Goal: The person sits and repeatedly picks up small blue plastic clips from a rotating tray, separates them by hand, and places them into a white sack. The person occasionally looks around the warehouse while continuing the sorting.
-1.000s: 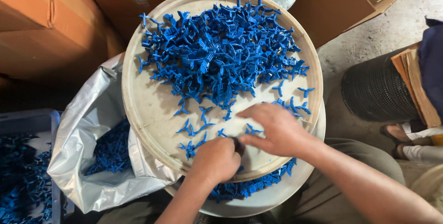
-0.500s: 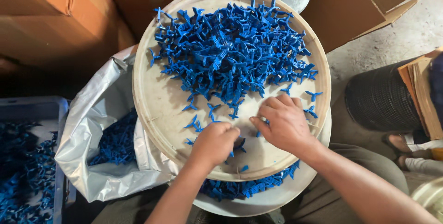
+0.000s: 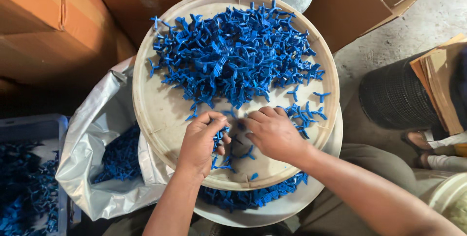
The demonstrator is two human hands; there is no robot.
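Two hands work at the near edge of one round tray. Left hand is curled, fingertips pinching small blue clips; right hand lies knuckles-up beside it, fingers bent onto the tray, its grasp hidden. One large clip heap, too many to count, covers the tray's far half. One silver bag of clips sits left of the tray; two cardboard boxes stand beyond it.

My fingers rest on a round cream tray; beyond them lies a heap of blue plastic clips — a few loose clips just right; some under my palms.
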